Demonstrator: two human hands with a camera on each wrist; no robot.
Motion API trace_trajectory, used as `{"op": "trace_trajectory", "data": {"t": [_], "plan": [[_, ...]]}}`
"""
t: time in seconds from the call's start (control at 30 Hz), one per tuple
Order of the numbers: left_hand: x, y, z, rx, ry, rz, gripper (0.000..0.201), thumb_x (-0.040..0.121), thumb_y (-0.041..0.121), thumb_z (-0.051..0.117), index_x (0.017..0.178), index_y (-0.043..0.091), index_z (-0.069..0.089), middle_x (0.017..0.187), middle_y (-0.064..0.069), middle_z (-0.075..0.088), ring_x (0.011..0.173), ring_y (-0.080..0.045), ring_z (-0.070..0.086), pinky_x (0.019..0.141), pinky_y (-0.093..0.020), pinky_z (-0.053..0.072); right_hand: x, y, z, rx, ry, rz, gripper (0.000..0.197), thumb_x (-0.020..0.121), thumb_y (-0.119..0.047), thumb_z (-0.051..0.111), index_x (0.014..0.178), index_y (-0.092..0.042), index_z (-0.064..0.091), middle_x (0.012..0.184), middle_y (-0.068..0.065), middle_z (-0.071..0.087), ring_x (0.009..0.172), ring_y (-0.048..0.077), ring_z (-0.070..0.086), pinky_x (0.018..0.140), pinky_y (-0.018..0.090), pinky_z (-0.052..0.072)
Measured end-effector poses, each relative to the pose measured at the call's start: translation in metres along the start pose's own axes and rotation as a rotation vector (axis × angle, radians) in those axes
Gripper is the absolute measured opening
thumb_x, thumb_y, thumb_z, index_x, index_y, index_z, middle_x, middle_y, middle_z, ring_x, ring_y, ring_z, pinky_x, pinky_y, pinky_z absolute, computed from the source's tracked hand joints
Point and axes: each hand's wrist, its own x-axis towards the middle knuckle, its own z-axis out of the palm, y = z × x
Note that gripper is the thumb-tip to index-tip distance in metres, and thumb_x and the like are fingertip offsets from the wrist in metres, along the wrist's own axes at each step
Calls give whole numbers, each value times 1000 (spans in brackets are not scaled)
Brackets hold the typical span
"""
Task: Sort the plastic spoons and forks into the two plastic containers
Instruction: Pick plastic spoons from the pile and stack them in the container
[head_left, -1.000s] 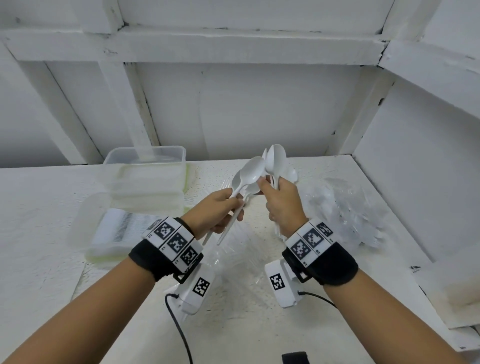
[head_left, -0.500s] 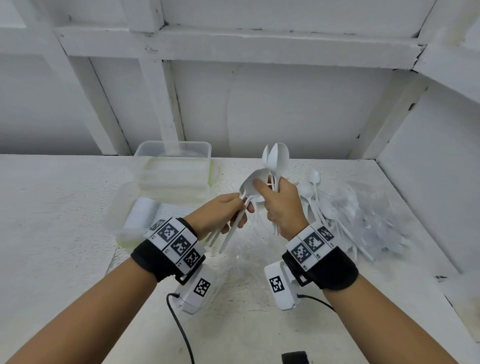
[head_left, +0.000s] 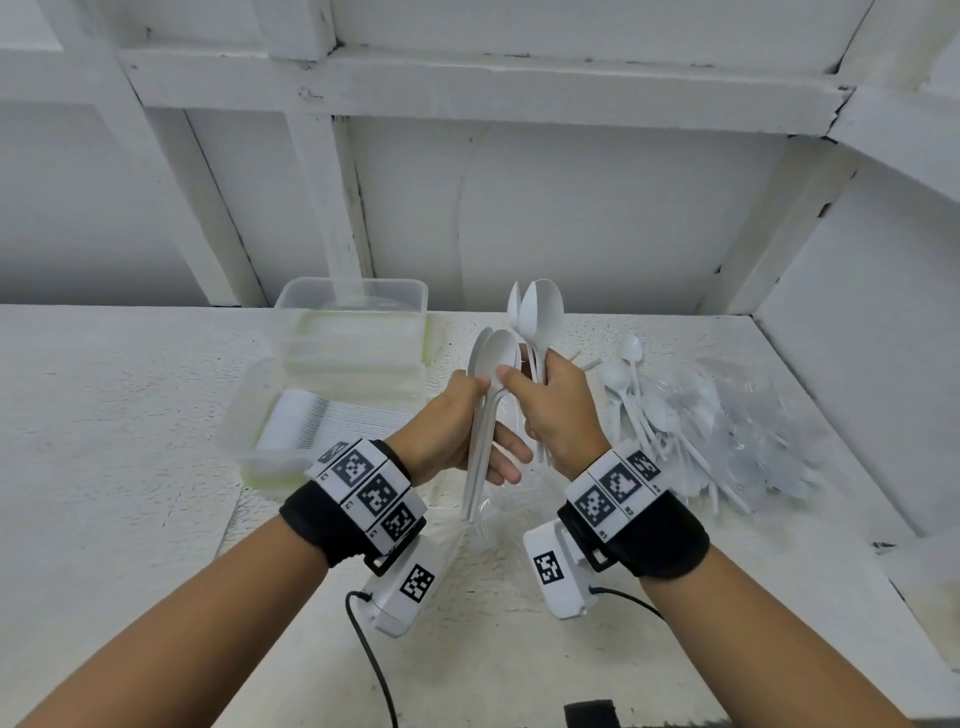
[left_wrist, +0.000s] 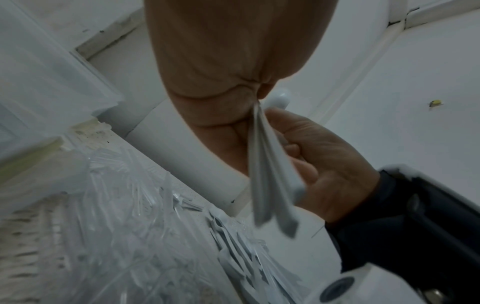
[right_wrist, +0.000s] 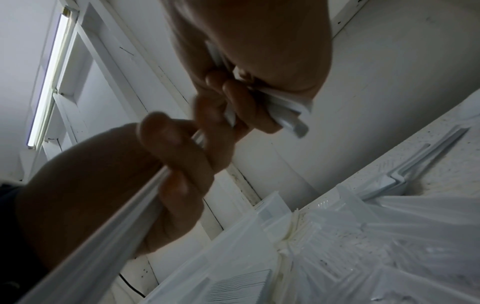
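Transferring one white plastic spoon (head_left: 496, 364) from right hand (head_left: 558, 410), now gripping a raised bundle, to left hand (head_left: 452, 421), fingers (head_left: 511, 454) curled on handles above worktop (head_left: 130, 415), short of clear containers (head_left: 353, 332).

Open white table (head_left: 130, 467) on the left side and close in front. Blocked at the back left by two plastic containers (head_left: 332, 395). Blocked on the right by a pile of loose spoons (head_left: 675, 415) on crinkly clear plastic wrap (head_left: 753, 415). Closed in by walls behind and at right.
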Motion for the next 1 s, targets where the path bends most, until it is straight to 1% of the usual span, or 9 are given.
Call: {"op": "trace_trajectory", "data": {"t": [0.1,0.17,0.23,0.33,0.43,0.6,0.73,0.87,1.0], "plan": [[-1,-2,3,-41,103,87,34,101,40,19,122,15,24,91,-22,65,53,-31,64,53,-38,57,1,2,2,14,33,-39,7,87,-12,62,90,-17,58,75,-5,60,68,4,58,61,15,45],[0,-4,4,-21,201,185,30,100,41,26,122,21,20,95,-17,61,53,-27,64,53,-39,58,0,1,2,19,45,-37,8,87,-12,62,86,-17,55,72,-5,57,59,-2,55,53,11,41],[1,-5,4,12,293,276,25,100,37,29,120,22,27,96,-12,60,59,-25,65,57,-41,58,0,0,3,2,45,-34,12,87,-14,62,82,-19,53,69,-7,54,49,-4,52,44,9,35],[3,-5,3,69,370,319,24,101,32,30,110,17,47,97,-9,62,70,-22,68,65,-40,59,-1,1,4,-26,59,-30,11,88,-17,62,81,-22,54,67,-9,53,50,-1,50,45,11,34],[4,-5,6,58,347,284,30,102,28,28,97,14,55,90,-10,63,67,-20,65,70,-41,57,-4,0,6,1,77,-24,3,90,-13,58,88,-13,55,65,-6,52,44,-3,50,41,9,34],[6,-3,5,-26,271,199,31,102,17,27,101,7,56,75,-8,62,63,-22,62,72,-39,56,-4,3,8,6,106,-45,4,90,-13,58,90,-9,56,65,-4,55,44,-5,52,44,8,39],[9,-2,-2,-182,181,91,20,97,12,33,104,2,50,64,-8,55,55,-21,55,61,-33,53,-2,4,5,-74,69,-76,7,89,-20,62,83,-17,59,68,-9,58,58,-2,55,56,6,42],[13,-3,-6,-296,211,82,27,94,5,31,115,-1,47,63,-9,57,51,-18,55,53,-28,51,-5,3,3,-143,11,-82,18,91,-29,57,76,-20,54,60,-11,50,53,-2,48,54,9,38],[17,-5,-10,-322,313,75,17,91,1,27,93,9,42,65,-8,55,44,-12,44,45,-23,38,-11,7,2,-108,-16,-24,8,97,-26,45,103,-21,41,72,-1,49,57,7,43,53,20,36]]}}
